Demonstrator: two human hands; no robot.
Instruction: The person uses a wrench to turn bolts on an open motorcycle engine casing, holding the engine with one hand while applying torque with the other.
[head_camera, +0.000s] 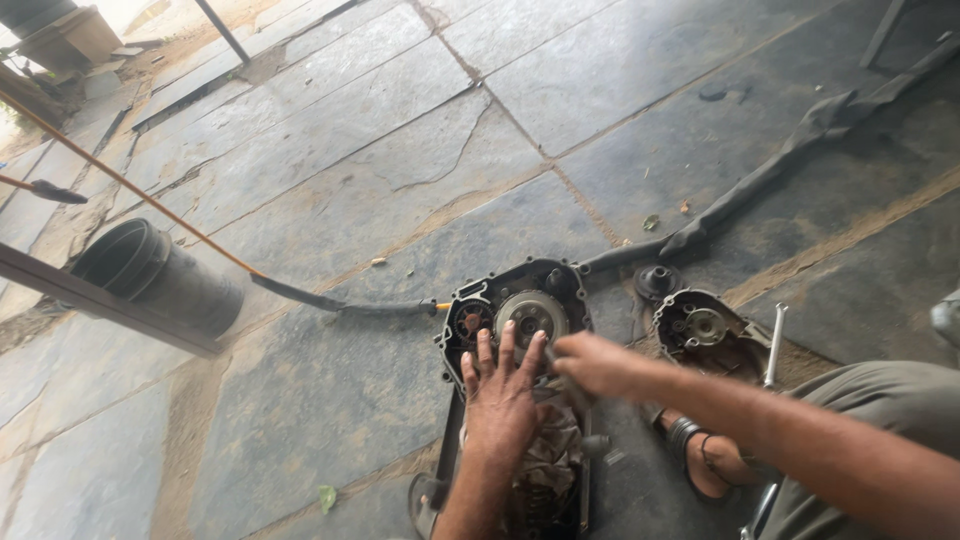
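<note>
On the stone floor (330, 150) lies an opened engine case (512, 300), clutch (531, 314) facing up. Left hand (500, 395) rests flat on it, fingers spread; right hand (592, 362) curls at the clutch's edge, grip unclear.

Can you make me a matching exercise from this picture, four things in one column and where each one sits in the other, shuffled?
Things:
1. black bucket
2. wrench
3. left hand
4. detached engine cover

Places:
A. flat on the engine case, fingers spread, below the round clutch
B. lying on its side at the left of the stone floor
C. on the floor to the right of the engine case
D. against the right edge of the detached cover

Pairs: 1-B, 2-D, 3-A, 4-C
</note>
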